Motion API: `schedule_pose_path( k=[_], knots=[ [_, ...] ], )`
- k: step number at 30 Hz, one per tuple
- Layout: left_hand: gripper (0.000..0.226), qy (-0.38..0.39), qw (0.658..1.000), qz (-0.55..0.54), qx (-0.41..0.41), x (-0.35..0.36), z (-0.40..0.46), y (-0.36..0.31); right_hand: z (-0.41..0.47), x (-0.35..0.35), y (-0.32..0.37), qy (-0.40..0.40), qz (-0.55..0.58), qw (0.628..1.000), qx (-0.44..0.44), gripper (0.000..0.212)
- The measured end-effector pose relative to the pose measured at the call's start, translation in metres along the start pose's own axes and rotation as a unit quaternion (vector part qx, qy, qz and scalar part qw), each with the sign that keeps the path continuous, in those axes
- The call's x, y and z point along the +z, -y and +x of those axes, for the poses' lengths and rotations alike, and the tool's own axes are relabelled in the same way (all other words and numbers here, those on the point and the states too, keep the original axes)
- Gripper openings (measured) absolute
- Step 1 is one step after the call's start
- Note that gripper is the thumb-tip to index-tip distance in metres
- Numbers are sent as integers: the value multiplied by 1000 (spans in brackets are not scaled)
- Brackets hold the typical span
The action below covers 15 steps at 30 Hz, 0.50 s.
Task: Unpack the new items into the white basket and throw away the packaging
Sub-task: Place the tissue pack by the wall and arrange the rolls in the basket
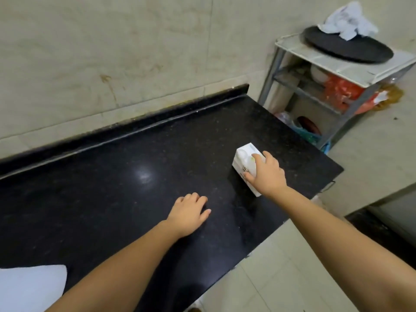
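Right hand (pixel 267 174) gripping white box (pixel 245 161) on black counter (pixel 135 165), left hand (pixel 188 212) resting flat

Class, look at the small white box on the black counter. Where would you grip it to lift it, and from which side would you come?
Grip the white box across its two long side faces, coming down from above. It lies flat on the black counter with its top free, as the right hand approaches it now. It looks narrow enough for one hand. The left hand rests empty on the counter.
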<state>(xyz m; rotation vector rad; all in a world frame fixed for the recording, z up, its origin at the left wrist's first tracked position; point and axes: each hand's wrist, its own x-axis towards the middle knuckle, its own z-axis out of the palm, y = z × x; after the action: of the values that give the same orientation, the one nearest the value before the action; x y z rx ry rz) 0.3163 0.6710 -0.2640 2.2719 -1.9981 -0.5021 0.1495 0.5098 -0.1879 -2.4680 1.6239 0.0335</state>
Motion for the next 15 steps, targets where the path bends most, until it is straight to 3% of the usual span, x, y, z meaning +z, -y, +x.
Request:
schedule_pose_path(
  k=[5, 9, 12, 15],
  knots=[
    [40, -117, 992, 54, 2, 35, -14, -2, 14, 24, -11, -9, -33, 999, 41, 77],
    [42, -155, 987, 41, 1, 50, -16, 1, 22, 27, -12, -17, -39, 998, 43, 80],
    [42, -151, 988, 18, 25, 48, -18, 5, 20, 21, -1, -16, -5, 999, 35, 78],
    [48, -72, 997, -18, 27, 33, -29, 15, 9, 12, 36, -21, 31, 999, -7, 77]
  ],
)
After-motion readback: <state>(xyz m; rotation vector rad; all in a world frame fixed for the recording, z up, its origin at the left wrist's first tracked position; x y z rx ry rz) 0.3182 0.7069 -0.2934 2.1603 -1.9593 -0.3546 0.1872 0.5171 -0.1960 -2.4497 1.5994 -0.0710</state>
